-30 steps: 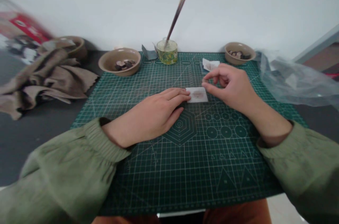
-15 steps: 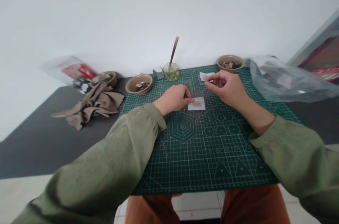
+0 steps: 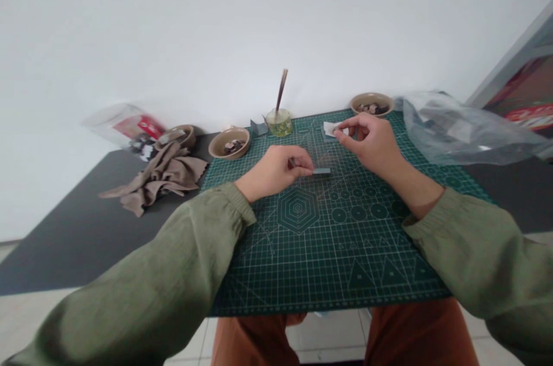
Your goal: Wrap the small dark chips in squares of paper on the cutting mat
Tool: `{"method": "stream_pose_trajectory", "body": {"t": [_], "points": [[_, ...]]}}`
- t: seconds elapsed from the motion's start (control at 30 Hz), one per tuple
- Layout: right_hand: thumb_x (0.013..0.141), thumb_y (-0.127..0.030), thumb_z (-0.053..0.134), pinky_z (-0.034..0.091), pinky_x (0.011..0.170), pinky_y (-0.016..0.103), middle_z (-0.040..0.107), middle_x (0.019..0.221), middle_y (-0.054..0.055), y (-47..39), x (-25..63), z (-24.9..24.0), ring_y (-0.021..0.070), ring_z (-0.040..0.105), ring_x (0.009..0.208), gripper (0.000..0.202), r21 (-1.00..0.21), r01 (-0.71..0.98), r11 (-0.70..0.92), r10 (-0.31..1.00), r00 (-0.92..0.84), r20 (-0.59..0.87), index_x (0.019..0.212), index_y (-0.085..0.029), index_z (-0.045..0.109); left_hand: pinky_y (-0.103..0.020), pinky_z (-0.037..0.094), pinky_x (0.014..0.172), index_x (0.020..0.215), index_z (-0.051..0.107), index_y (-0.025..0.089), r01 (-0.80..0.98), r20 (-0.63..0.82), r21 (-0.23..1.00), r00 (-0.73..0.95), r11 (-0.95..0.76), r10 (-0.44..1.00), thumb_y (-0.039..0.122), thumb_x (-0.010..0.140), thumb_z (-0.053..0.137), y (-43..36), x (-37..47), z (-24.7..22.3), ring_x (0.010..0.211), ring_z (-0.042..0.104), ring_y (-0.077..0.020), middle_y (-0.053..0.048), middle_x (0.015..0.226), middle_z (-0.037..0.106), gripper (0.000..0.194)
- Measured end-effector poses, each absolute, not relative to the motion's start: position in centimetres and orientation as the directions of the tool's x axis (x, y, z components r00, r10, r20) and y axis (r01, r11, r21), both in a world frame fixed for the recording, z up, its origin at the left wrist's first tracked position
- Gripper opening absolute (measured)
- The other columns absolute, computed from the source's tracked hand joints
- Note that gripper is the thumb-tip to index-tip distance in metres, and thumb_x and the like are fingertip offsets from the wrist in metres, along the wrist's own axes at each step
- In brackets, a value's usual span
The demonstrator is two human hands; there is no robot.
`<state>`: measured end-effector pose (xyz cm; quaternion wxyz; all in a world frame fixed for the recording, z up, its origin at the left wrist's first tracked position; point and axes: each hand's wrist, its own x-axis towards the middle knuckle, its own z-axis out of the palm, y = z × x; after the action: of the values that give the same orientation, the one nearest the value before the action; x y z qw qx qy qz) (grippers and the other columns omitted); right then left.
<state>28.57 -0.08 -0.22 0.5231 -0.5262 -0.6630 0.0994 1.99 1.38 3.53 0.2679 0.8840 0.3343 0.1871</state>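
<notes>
Over the middle of the green cutting mat (image 3: 298, 268), my left hand (image 3: 276, 170) pinches one edge of a small flat sheet (image 3: 322, 170). Now it shows as a narrow grey-blue strip, seen almost edge-on. My right hand (image 3: 367, 138) is to its right and a little farther back, with thumb and forefinger closed together. What sits between those fingertips is too small to make out. Just behind them lies a creased white paper (image 3: 329, 127) over a grey piece, partly covered by the fingers.
Bowls of dark and pinkish bits stand back left (image 3: 228, 144) and back right (image 3: 372, 104). Between them is a yellow-green glass jar (image 3: 280, 124) holding thin sticks, beside folded grey sheets (image 3: 260, 128). A brown cloth (image 3: 166, 178) lies left; a clear plastic bag (image 3: 466, 132) lies right.
The small sheet lay flat with its white, brown-smudged face up; my left hand has tipped it nearly edge-on. My right hand stays pinched in about the same place.
</notes>
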Motion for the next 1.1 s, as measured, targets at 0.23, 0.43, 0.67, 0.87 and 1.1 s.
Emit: {"method": "stream_pose_trajectory", "body": {"t": [0.23, 0.43, 0.67, 0.87, 1.1], "points": [[0.091, -0.044, 0.081, 0.037, 0.058, 0.034, 0.064, 0.066, 0.002, 0.1, 28.9, -0.2, 0.0173, 0.049, 0.059, 0.029, -0.761, 0.546, 0.350, 0.839, 0.179, 0.514, 0.097, -0.016, 0.085, -0.041, 0.063, 0.092, 0.127, 0.077, 0.018, 0.594, 0.166, 0.562, 0.600, -0.575, 0.782, 0.035, 0.103, 0.073, 1.7, 1.6, 3.4, 0.096, 0.074, -0.0222, -0.012, 0.115, 0.081, 0.030], [0.089, -0.042, 0.083, 0.039, 0.064, 0.034, 0.068, 0.076, 0.002, -0.5, 28.2, -0.6, 0.0157, 0.051, 0.062, 0.026, -0.666, 0.614, 0.423, 0.876, -0.089, 0.473, 0.097, -0.017, 0.085, -0.046, 0.055, 0.120, 0.134, 0.076, 0.020, 0.437, 0.242, 0.308, 0.823, -0.845, 0.514, 0.029, 0.114, 0.057, -0.7, -0.2, 2.6, 0.133, 0.069, -0.0254, -0.012, 0.135, 0.077, 0.029], [0.091, -0.033, 0.083, 0.038, 0.069, 0.034, 0.067, 0.081, 0.002, -1.2, 27.6, -0.8, 0.0172, 0.055, 0.068, 0.018, -0.475, 0.675, 0.565, 0.819, -0.388, 0.424, 0.098, -0.017, 0.085, -0.048, 0.050, 0.130, 0.149, 0.071, 0.018, 0.388, 0.227, 0.177, 0.878, -0.905, 0.421, 0.029, 0.115, 0.053, -0.8, -1.0, 0.8, 0.147, 0.066, -0.0266, -0.013, 0.154, 0.071, 0.039], [0.094, -0.031, 0.081, 0.041, 0.070, 0.033, 0.067, 0.085, 0.003, -0.8, 26.5, -1.4, 0.0176, 0.057, 0.071, 0.015, -0.423, 0.689, 0.588, 0.803, -0.436, 0.406, 0.100, -0.017, 0.082, -0.047, 0.048, 0.133, 0.153, 0.067, 0.016, 0.446, 0.220, 0.184, 0.850, -0.876, 0.479, 0.028, 0.116, 0.051, -1.7, -1.0, 0.6, 0.153, 0.061, -0.0263, -0.013, 0.164, 0.063, 0.042], [0.094, -0.029, 0.081, 0.040, 0.068, 0.033, 0.066, 0.086, 0.002, -1.2, 27.2, -1.3, 0.0161, 0.054, 0.068, 0.014, -0.400, 0.684, 0.610, 0.790, -0.483, 0.378, 0.103, -0.018, 0.082, -0.046, 0.048, 0.133, 0.151, 0.067, 0.016, 0.466, 0.205, 0.230, 0.835, -0.854, 0.510, 0.021, 0.115, 0.049, -1.9, -1.1, 0.3, 0.154, 0.060, -0.0254, -0.014, 0.165, 0.062, 0.040]]}}
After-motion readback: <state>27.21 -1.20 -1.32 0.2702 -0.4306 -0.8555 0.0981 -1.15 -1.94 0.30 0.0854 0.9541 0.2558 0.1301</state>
